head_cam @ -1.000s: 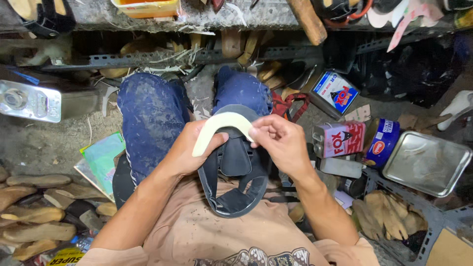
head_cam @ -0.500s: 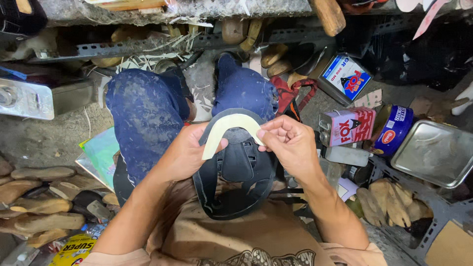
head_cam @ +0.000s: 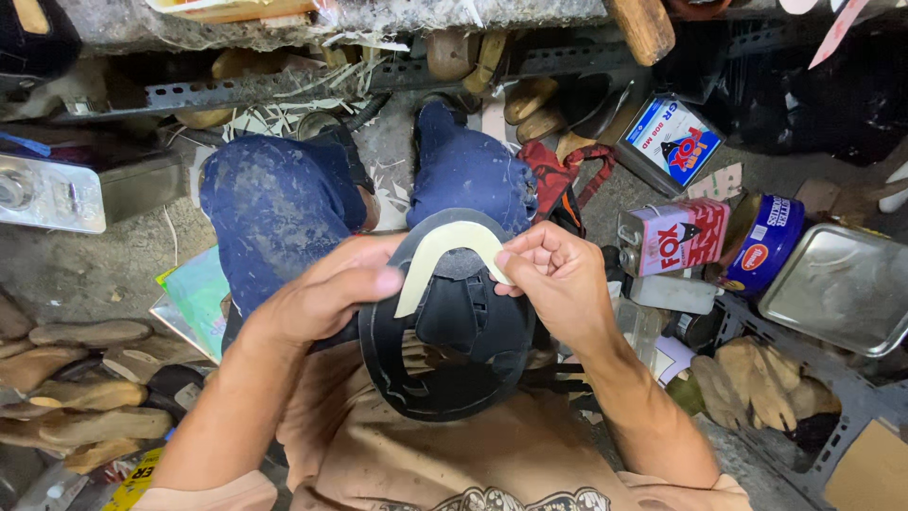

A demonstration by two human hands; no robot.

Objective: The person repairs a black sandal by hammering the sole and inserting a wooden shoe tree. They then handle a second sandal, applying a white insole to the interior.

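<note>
Since 1.0 s ago, the cream strip (head_cam: 452, 248) has been lifted slightly on the dark shoe upper (head_cam: 445, 322), pinched by the left hand (head_cam: 326, 293) and right hand (head_cam: 558, 279), and could be set crooked if either pinch slips.

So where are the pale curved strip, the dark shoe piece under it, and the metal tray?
Pale curved strip (head_cam: 452, 238), head view, on the top of its arch.
Dark shoe piece (head_cam: 430, 388), head view, on its lower rim.
Metal tray (head_cam: 842, 284), head view, on its bare floor.

Cream curved strip (head_cam: 452, 248) now pressed flatter along the top rim of the black shoe piece (head_cam: 445, 331); left hand (head_cam: 326, 293) slid lower, right hand (head_cam: 553, 274) pinching the strip's right end.
</note>
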